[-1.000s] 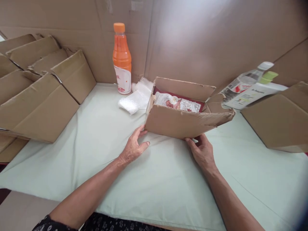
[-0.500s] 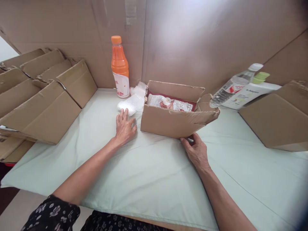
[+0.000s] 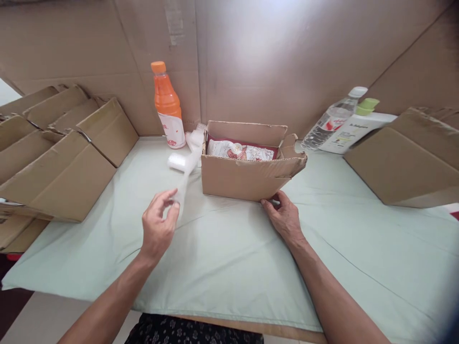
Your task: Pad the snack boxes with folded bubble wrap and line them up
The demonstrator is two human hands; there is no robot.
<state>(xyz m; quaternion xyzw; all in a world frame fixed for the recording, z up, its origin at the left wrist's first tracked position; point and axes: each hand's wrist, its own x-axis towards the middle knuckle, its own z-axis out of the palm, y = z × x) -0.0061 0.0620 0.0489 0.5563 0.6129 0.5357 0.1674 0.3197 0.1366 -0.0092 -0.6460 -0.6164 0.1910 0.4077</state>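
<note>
**While the bare right hand (image 3: 283,220) touches the open-topped brown cardboard box (image 3: 242,179), the bare left hand (image 3: 159,222) holds the translucent plastic wrap (image 3: 191,165)**

With the thumb and forefinger curled into a ring, the left hand grips the near end of the wrap at its fingertips. The wrap extends away from this hand as a narrow strip, to a loose bundle just left of the box. The right hand sets its thumb at the lower front edge of the box, toward the right end. Its remaining fingers are partly hidden; whether they grip the box cannot be told.

The box sits upright near the middle of the pale green cloth (image 3: 222,267), well apart from the left hand. A white packet with red-brown print (image 3: 224,148) lies inside. Behind the bundle stands an orange plastic bottle with a white label (image 3: 168,98).

To the right, a clear plastic bottle with a white cap (image 3: 328,126) slants beside a white flat bottle with a lime-green cap (image 3: 353,136). A second brown cardboard box (image 3: 405,167) adjoins them. Several brown cardboard boxes (image 3: 71,181) occupy the left side.
</note>
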